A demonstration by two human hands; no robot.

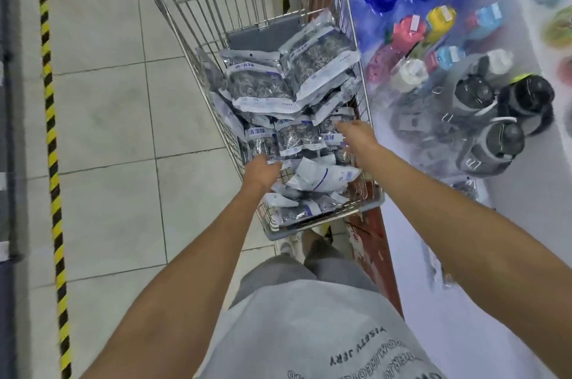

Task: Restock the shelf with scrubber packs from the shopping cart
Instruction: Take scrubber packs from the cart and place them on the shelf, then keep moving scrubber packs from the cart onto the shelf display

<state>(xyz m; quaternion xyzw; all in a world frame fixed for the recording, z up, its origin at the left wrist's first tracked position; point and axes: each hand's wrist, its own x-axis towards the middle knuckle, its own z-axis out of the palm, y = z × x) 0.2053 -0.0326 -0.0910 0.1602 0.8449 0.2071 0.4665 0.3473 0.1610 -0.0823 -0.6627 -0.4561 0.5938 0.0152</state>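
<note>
Most of the restocking looks still ahead: the shopping cart [346,47] is heaped with scrubber packs [263,84] from its near end to roughly its middle, and only one dark pack [467,188] seems to lie on the white shelf [526,193] just right of the cart. Both hands are down among the packs at the cart's near end. The left hand [261,169] rests on the pile with its fingers hidden under a pack, so its grip cannot be told, while the right hand [356,134] reaches in with fingers loosely extended, touching a pack but not yet holding it.
</note>
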